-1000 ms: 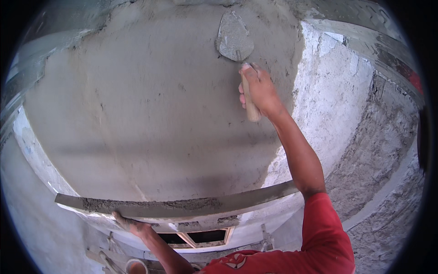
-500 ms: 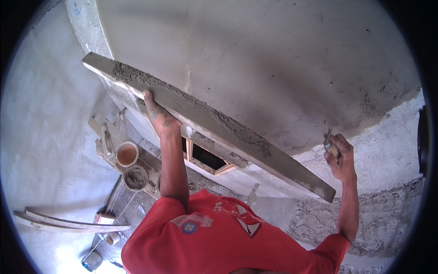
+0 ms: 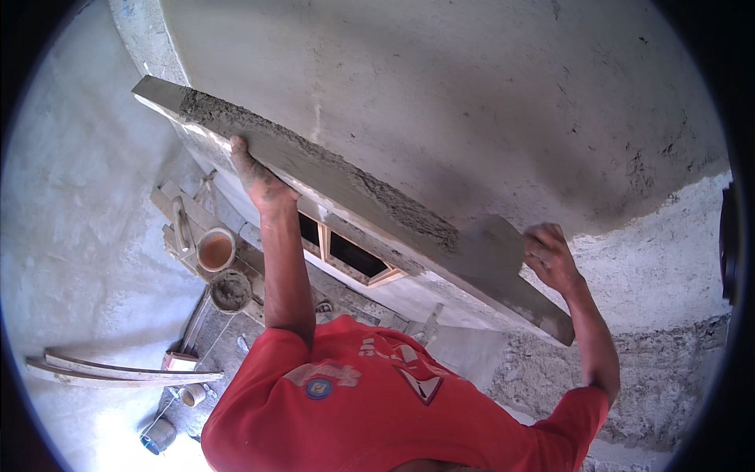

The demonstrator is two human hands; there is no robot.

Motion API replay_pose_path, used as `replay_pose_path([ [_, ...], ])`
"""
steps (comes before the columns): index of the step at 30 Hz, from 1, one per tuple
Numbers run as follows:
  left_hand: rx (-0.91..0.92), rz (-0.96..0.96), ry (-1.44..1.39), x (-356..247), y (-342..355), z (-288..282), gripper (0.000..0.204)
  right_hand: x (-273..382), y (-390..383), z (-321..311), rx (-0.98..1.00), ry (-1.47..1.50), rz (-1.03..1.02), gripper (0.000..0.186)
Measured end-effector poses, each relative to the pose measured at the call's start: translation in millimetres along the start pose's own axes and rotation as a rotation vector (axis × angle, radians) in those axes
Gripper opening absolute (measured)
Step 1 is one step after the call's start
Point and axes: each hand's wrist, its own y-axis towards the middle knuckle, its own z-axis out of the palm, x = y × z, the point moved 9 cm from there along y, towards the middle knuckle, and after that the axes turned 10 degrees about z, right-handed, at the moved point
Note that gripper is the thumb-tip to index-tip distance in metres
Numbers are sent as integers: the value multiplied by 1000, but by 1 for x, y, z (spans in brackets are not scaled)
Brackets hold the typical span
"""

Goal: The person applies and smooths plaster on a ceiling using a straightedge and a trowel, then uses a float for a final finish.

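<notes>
A long straight board (image 3: 314, 182), a plasterer's straightedge, slants across the view from upper left to lower right. Wet grey mortar (image 3: 393, 203) lies along its top edge. My left hand (image 3: 266, 179) is closed round the board's near side, left of its middle, with the thumb up along its face. Toward the board's right end, my right hand (image 3: 553, 258) is closed on a trowel, its handle hidden in the fingers. The trowel's grey blade (image 3: 491, 245) lies over the mortar on the board and seems to touch it.
Beyond the board rises a grey plastered wall (image 3: 440, 86), with rougher wall at right. Below the board is a wood-framed opening (image 3: 354, 256). At left, planks (image 3: 177, 240) carry a bucket of brownish liquid (image 3: 215, 250) and a mortar bucket (image 3: 230, 291). Long boards (image 3: 118, 374) lean lower left.
My right hand has moved left and brought the trowel from beside the wall onto the board's mortar. The board and my left hand have shifted slightly left and up in view.
</notes>
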Motion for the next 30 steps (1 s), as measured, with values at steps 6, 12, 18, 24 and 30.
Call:
replay_pose_path([
  [6, -10, 29, 80, -4, -10, 4, 54, 3, 33, 14, -49, 4, -30, 27],
  [12, -39, 50, 55, -6, -10, 12, 56, 1, 39, -1, -182, -3, -1, 27],
  [18, -53, -15, 36, -1, -18, 14, 69, -1, 7, -56, -355, -17, 84, 29],
  [24, -10, -176, -115, 9, -21, 10, 77, 5, -36, -165, -549, -258, 229, 32],
  [30, -56, -72, -5, 8, -10, -5, 76, -1, -84, -277, -778, -362, 375, 29],
])
